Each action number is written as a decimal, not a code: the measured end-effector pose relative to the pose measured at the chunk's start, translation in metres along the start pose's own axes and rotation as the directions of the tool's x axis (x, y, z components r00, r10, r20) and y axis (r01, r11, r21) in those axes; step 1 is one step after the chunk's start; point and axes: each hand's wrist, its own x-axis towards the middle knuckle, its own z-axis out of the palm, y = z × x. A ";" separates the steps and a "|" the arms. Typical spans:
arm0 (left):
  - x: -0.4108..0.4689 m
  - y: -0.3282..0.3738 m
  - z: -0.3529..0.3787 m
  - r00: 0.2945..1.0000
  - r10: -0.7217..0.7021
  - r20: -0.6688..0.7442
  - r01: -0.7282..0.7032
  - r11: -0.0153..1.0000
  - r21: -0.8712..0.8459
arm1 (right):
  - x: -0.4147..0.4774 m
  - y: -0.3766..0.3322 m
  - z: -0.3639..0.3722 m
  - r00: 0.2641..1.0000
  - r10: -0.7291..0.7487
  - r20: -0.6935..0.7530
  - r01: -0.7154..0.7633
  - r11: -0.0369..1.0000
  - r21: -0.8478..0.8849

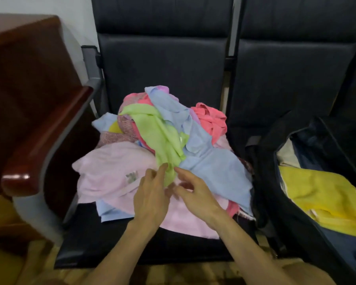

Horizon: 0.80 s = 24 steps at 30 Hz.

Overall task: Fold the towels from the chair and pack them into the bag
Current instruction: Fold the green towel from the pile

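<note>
there, towel heap (203, 165) on black chair (162, 64)

A person's two hands meet at the front of a heap of towels (201, 153) piled on a black chair (90, 243). The left hand (150, 196) touches the lower end of a green towel (162, 136) draped down the heap; motion blur hides whether it grips. The right hand (195, 194) hovers just beside it, fingers loosely spread. To the right, an open dark bag (265, 182) holds a yellow towel (321, 192). A wooden armrest (45, 145) stands at left.
</note>
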 end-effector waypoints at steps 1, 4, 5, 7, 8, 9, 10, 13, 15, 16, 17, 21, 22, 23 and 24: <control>0.004 -0.003 0.002 1.000 0.009 -0.009 -0.009 1.000 0.013 | 0.007 0.002 0.003 1.000 0.005 0.000 -0.005 1.000 -0.019; 0.009 -0.007 0.003 0.999 0.033 -0.040 -0.032 0.999 0.025 | 0.017 0.006 0.010 1.000 -0.006 -0.012 0.005 0.999 -0.054; 0.010 -0.007 0.002 0.998 0.041 -0.056 -0.040 0.999 0.020 | 0.020 0.007 0.011 1.000 -0.012 -0.021 0.011 0.999 -0.044; 0.009 -0.007 0.000 0.990 0.068 -0.120 -0.067 0.998 0.011 | 0.023 0.007 0.010 0.998 -0.028 -0.052 0.027 1.000 -0.016; 0.009 -0.006 -0.001 0.985 0.082 -0.154 -0.082 0.997 0.004 | 0.023 0.006 0.009 0.997 -0.039 -0.070 0.039 0.999 0.001; 0.008 -0.007 -0.003 0.976 0.099 -0.193 -0.101 0.995 -0.003 | 0.021 0.003 0.008 0.995 -0.049 -0.086 0.051 0.998 0.025; 0.008 -0.007 -0.004 0.966 0.121 -0.227 -0.128 0.992 -0.016 | 0.019 0.000 0.006 0.994 -0.052 -0.098 0.057 0.997 0.056; 0.006 -0.008 -0.008 0.949 0.197 -0.245 -0.214 0.976 -0.046 | 0.004 -0.015 -0.003 0.999 -0.027 -0.042 0.037 0.965 0.259; 0.002 -0.006 -0.010 0.947 0.215 -0.237 -0.229 0.973 -0.033 | -0.009 -0.022 -0.017 0.994 -0.027 0.105 -0.020 0.906 0.423; 0.000 -0.006 -0.010 0.947 0.210 -0.242 -0.225 0.974 -0.035 | -0.015 -0.023 -0.024 0.980 -0.043 0.194 -0.059 0.869 0.491; -0.002 -0.006 -0.011 0.944 0.210 -0.254 -0.228 0.973 -0.043 | -0.022 -0.026 -0.032 0.959 -0.069 0.275 -0.095 0.834 0.544; -0.007 -0.003 -0.021 0.867 0.340 -0.364 -0.374 0.927 -0.023 | -0.047 -0.024 -0.065 0.796 -0.251 0.552 -0.206 0.744 0.636; -0.008 0.001 -0.025 0.849 0.377 -0.370 -0.419 0.907 -0.037 | -0.052 -0.020 -0.072 0.750 -0.291 0.594 -0.228 0.729 0.645; -0.011 0.006 -0.028 0.853 0.393 -0.344 -0.453 0.884 -0.116 | -0.057 -0.016 -0.080 0.736 -0.309 0.602 -0.249 0.704 0.665; -0.014 0.014 -0.034 0.879 0.373 -0.296 -0.451 0.853 -0.264 | -0.060 -0.011 -0.086 0.757 -0.301 0.580 -0.256 0.680 0.687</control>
